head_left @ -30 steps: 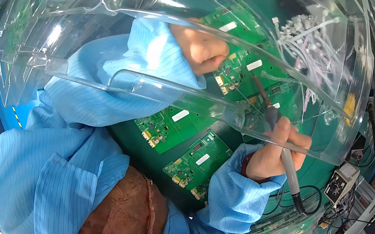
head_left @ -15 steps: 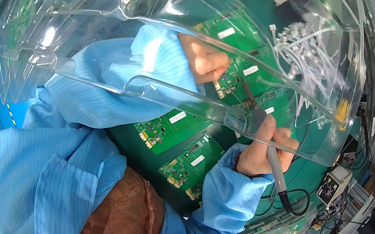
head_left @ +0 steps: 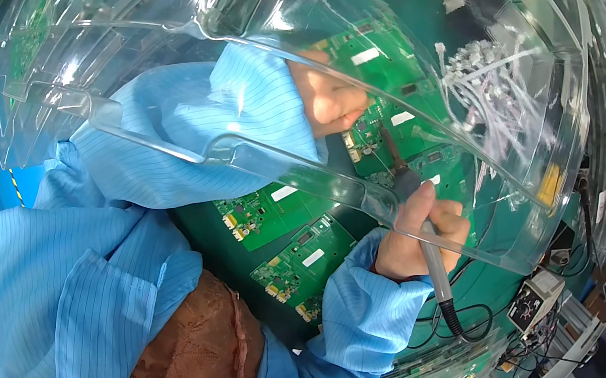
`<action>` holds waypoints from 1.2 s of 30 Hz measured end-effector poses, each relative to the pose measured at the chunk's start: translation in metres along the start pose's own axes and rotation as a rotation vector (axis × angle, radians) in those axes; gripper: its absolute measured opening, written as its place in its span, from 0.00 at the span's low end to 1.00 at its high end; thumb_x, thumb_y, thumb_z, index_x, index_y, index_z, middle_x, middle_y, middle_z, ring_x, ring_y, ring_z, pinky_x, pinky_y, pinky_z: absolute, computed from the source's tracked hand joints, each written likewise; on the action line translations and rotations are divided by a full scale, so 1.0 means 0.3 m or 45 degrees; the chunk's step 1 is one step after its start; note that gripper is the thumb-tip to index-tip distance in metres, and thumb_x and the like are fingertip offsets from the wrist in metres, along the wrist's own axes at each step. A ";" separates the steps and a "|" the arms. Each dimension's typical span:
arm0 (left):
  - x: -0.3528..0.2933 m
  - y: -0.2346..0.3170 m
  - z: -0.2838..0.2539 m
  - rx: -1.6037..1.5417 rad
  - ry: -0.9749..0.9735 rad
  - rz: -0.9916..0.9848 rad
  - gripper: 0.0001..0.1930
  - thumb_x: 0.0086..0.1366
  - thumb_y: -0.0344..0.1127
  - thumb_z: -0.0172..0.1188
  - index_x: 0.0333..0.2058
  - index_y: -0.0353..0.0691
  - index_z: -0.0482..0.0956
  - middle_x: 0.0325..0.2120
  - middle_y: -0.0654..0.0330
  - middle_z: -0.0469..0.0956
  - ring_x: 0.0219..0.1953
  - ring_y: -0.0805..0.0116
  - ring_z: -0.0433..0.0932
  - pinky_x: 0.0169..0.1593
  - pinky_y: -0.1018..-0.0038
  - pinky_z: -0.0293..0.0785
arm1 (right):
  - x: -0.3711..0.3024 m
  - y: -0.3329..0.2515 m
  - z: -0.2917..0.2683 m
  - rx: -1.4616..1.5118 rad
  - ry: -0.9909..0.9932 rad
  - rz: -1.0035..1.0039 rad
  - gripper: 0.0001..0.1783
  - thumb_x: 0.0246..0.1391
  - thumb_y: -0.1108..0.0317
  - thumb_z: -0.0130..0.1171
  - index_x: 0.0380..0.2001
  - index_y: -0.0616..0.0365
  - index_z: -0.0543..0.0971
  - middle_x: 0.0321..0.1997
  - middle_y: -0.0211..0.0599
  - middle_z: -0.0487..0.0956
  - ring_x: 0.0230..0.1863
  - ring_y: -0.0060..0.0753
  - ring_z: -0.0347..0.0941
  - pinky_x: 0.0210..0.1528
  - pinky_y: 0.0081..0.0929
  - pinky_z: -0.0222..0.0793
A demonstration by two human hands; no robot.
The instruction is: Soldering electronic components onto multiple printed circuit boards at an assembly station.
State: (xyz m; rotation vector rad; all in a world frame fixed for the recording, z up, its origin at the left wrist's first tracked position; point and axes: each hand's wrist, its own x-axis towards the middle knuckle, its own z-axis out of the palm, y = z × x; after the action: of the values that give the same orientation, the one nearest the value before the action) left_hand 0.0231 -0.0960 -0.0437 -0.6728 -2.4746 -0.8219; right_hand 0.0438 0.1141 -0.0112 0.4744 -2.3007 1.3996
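Note:
My right hand (head_left: pixel 427 238) is closed round the grey handle of a soldering iron (head_left: pixel 437 272). The iron's thin tip reaches up and left onto a green circuit board (head_left: pixel 409 127). Close by, my left hand (head_left: pixel 333 104) rests at that board's left side with its fingers pinched. Whatever sits between those fingers, if anything, is too small to make out. Pale connectors line the board's edge just below the left fingertips. More green circuit boards (head_left: pixel 307 258) lie nearer to me on the dark green mat (head_left: pixel 234 290).
Clear plastic trays (head_left: pixel 282 169) span the view above my hands and partly cover them. A bundle of white wires with connectors (head_left: pixel 495 93) lies at the far right. The iron's black cord (head_left: pixel 476 330) loops near a control box with a dial (head_left: pixel 535 301).
My right hand and the soldering iron have shifted slightly left, and the tip has moved a little left over the board. My left hand stays almost in place.

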 end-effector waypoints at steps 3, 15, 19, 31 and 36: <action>0.000 0.000 0.005 -0.009 -0.005 0.011 0.08 0.45 0.33 0.63 0.26 0.48 0.75 0.14 0.72 0.73 0.13 0.72 0.71 0.18 0.73 0.60 | -0.001 0.002 -0.006 -0.017 -0.011 0.002 0.14 0.47 0.79 0.60 0.20 0.58 0.63 0.14 0.33 0.65 0.16 0.20 0.59 0.19 0.20 0.55; 0.008 0.002 0.008 -0.014 0.032 0.015 0.08 0.44 0.33 0.63 0.25 0.48 0.75 0.12 0.72 0.72 0.11 0.71 0.69 0.18 0.74 0.59 | 0.000 -0.001 0.009 -0.004 0.014 0.005 0.16 0.46 0.80 0.60 0.18 0.57 0.62 0.13 0.30 0.63 0.16 0.17 0.57 0.20 0.18 0.54; 0.005 0.000 0.017 -0.026 0.053 0.015 0.07 0.44 0.33 0.63 0.25 0.49 0.75 0.12 0.72 0.71 0.11 0.72 0.68 0.17 0.74 0.58 | 0.001 0.001 0.012 0.000 0.029 0.008 0.17 0.46 0.80 0.60 0.18 0.57 0.61 0.12 0.29 0.62 0.15 0.17 0.55 0.19 0.18 0.52; 0.007 0.005 0.020 -0.028 0.005 0.002 0.07 0.45 0.33 0.62 0.25 0.50 0.76 0.13 0.73 0.72 0.10 0.72 0.68 0.19 0.74 0.61 | -0.006 -0.024 0.003 0.067 0.131 0.152 0.13 0.47 0.75 0.61 0.20 0.58 0.65 0.13 0.30 0.65 0.16 0.16 0.57 0.20 0.18 0.52; 0.003 -0.003 0.011 -0.051 0.010 -0.003 0.08 0.45 0.32 0.62 0.26 0.50 0.76 0.14 0.73 0.73 0.11 0.72 0.69 0.19 0.74 0.61 | 0.002 -0.046 -0.027 0.039 0.154 0.354 0.10 0.48 0.73 0.61 0.24 0.61 0.68 0.18 0.34 0.70 0.19 0.19 0.64 0.22 0.18 0.59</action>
State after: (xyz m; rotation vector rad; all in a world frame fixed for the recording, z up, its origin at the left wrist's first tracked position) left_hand 0.0211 -0.0942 -0.0459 -0.6795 -2.4579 -0.8758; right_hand 0.0514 0.1154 0.0029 0.0761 -2.3151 1.5461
